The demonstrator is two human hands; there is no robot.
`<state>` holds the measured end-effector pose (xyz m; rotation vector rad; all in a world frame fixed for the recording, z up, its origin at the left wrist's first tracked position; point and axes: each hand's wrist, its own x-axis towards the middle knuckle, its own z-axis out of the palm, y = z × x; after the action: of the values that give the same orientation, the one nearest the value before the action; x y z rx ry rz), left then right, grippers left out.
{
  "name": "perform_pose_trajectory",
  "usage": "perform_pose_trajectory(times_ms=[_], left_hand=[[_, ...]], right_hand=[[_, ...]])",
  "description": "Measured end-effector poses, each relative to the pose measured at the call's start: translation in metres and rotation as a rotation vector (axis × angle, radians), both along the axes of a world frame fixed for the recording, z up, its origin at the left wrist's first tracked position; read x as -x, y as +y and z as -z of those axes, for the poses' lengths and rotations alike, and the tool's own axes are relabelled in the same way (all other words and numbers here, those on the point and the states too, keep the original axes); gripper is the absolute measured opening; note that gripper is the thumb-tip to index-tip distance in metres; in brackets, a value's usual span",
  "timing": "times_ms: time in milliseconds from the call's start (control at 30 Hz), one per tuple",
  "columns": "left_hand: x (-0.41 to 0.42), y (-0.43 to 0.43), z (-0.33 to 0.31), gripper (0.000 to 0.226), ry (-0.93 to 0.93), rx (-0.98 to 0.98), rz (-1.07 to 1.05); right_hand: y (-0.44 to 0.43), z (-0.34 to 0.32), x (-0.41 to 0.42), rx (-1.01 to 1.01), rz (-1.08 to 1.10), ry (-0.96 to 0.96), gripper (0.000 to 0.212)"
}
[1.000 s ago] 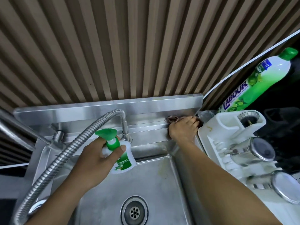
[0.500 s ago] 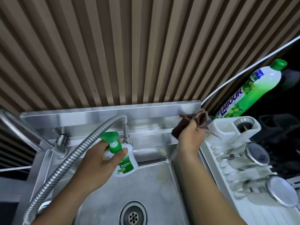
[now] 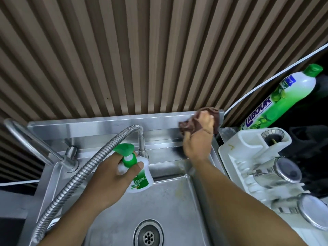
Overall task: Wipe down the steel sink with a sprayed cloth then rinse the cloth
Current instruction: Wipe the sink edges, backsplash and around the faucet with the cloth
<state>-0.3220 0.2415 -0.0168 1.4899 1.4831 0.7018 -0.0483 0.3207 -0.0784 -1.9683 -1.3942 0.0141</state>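
Observation:
The steel sink (image 3: 177,206) fills the lower middle, with its drain (image 3: 148,234) at the bottom. My left hand (image 3: 110,176) grips a white spray bottle (image 3: 140,180) with a green nozzle, held over the basin's back edge. My right hand (image 3: 198,139) clutches a crumpled brown cloth (image 3: 188,125) and presses it against the top right end of the sink's steel backsplash (image 3: 106,124).
A flexible steel hose (image 3: 74,181) arcs from a tap fitting (image 3: 142,144) down to the left. A curved faucet (image 3: 35,144) stands at the left. A white drying rack (image 3: 236,157) with steel cups sits right of the sink. Behind it leans a green detergent bottle (image 3: 284,96).
My right hand has lifted the brown cloth from the sink's back ledge up to the top right corner of the backsplash. The left hand with the spray bottle has barely moved.

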Motion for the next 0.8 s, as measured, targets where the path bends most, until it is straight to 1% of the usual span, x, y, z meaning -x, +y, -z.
perform_pose_trajectory(times_ms=[33,67,100,133,167,200,233,267,300,333,400,467,533,567,600,633,667,700,733,767,800], left_hand=[[0.000,0.000,0.000,0.015,-0.005,0.003,-0.003],[0.000,0.000,0.001,0.014,-0.004,0.002,-0.002],[0.000,0.000,0.001,0.014,-0.002,0.001,0.001],[-0.001,0.001,0.001,0.013,-0.004,0.001,0.002],[-0.001,0.001,0.002,0.013,-0.009,0.005,0.002],[0.000,0.002,0.003,0.014,-0.011,0.009,0.004],[-0.001,0.002,0.002,0.016,-0.009,0.010,0.007],[-0.001,0.002,0.002,0.020,-0.012,0.012,0.007],[-0.002,0.002,0.001,0.022,-0.017,0.017,0.008],[-0.002,0.003,0.000,0.024,-0.025,0.022,0.009],[-0.003,0.002,-0.002,0.027,-0.040,0.036,0.013],[-0.003,0.003,-0.002,0.039,-0.048,0.044,0.023],[-0.002,0.003,-0.001,0.045,-0.054,0.050,0.027],[-0.002,0.003,-0.001,0.044,-0.058,0.052,0.023],[-0.002,0.003,-0.001,0.043,-0.066,0.057,0.015],[-0.003,0.003,-0.001,0.041,-0.078,0.063,0.010],[-0.004,0.003,-0.002,0.039,-0.086,0.060,0.009],[-0.004,0.003,-0.002,0.037,-0.086,0.056,0.011],[-0.005,0.003,-0.002,0.036,-0.088,0.051,0.015],[-0.005,0.004,-0.002,0.035,-0.094,0.052,0.015],[-0.005,0.004,-0.001,0.030,-0.091,0.047,0.015]], right_hand=[[0.002,-0.001,-0.001,0.013,0.097,-0.016,0.078],[0.004,-0.002,0.005,0.012,0.108,-0.033,0.076],[0.003,-0.005,0.016,0.007,0.049,-0.002,0.073],[0.000,-0.009,0.031,0.008,-0.065,0.036,0.071],[-0.003,-0.011,0.046,0.024,-0.220,0.019,0.072],[-0.007,-0.012,0.057,0.038,-0.378,-0.069,0.075],[-0.010,-0.009,0.062,0.046,-0.481,-0.183,0.078],[-0.010,-0.004,0.061,0.039,-0.514,-0.259,0.080],[-0.008,-0.002,0.053,0.027,-0.483,-0.270,0.080],[-0.006,-0.001,0.043,0.013,-0.408,-0.216,0.080],[-0.002,0.002,0.019,-0.005,-0.186,-0.032,0.080],[0.009,-0.002,-0.010,-0.010,0.037,0.105,0.080],[0.024,-0.011,-0.029,0.016,0.200,0.265,0.075],[0.032,-0.017,-0.030,0.035,0.260,0.320,0.073],[0.034,-0.021,-0.026,0.056,0.285,0.304,0.072],[0.031,-0.021,-0.014,0.068,0.262,0.202,0.075],[0.023,-0.020,0.002,0.074,0.171,0.066,0.078],[0.012,-0.014,0.019,0.085,0.031,-0.020,0.079],[-0.004,-0.007,0.033,0.077,-0.130,-0.079,0.079],[-0.016,0.000,0.037,0.071,-0.244,-0.102,0.079],[-0.019,0.005,0.033,0.045,-0.288,-0.126,0.080]])
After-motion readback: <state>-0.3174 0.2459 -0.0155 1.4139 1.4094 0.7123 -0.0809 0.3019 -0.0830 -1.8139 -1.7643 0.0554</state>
